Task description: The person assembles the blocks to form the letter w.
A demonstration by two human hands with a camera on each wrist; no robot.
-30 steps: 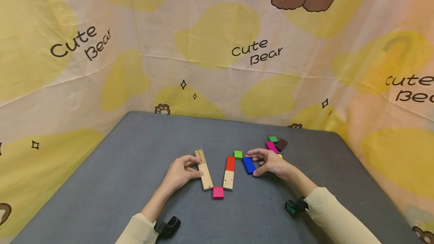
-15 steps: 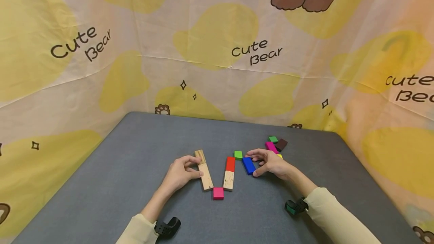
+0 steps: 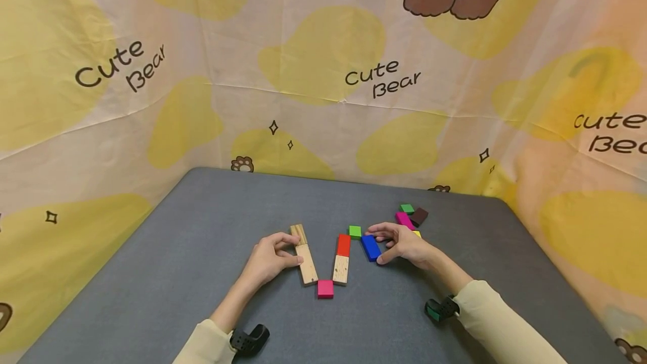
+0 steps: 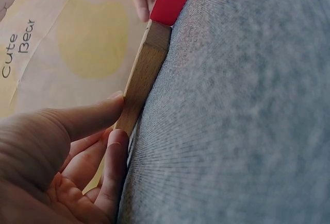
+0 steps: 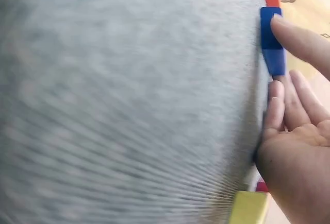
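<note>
My left hand (image 3: 269, 257) rests against a pair of wooden blocks laid end to end, a short striped wood block (image 3: 299, 233) and a longer pale wood block (image 3: 306, 264). Its thumb touches the pale block's left edge, and the index finger reaches the join. A blue block (image 3: 371, 248) lies tilted under my right hand (image 3: 406, 245), held with the thumb at its near end and fingers at its far end. Touching corners form a zigzag: a pink block (image 3: 326, 289), a knotted wood block (image 3: 341, 270), a red block (image 3: 343, 245) and a green block (image 3: 355, 232).
Beyond my right hand lie a magenta block (image 3: 404, 219), a dark brown block (image 3: 419, 217), another green block (image 3: 406, 208) and a yellow block (image 5: 248, 207), partly hidden by that hand in the head view. A printed curtain (image 3: 323, 139) borders the grey table (image 3: 242, 206).
</note>
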